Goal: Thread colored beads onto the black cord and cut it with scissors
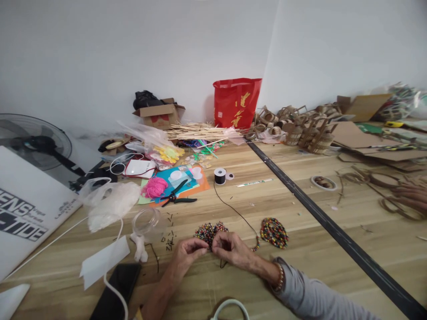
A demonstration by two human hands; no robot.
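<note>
Two pinches, contents unclear | left grip (187,252), right grip (232,250) | multicolored beads (204,231) just beyond both

Soft, rather dim light falls evenly on the wooden table (320,258); a faint shadow lies left of the red bag (230,103). Near the table's left edge, the fan (38,144) looks stretched. The beads (274,232) blur slightly.

Multicoloured beads (202,231) lie heaped (partly hidden), and a thin black cord (234,208) curves loosely nearby.
</note>
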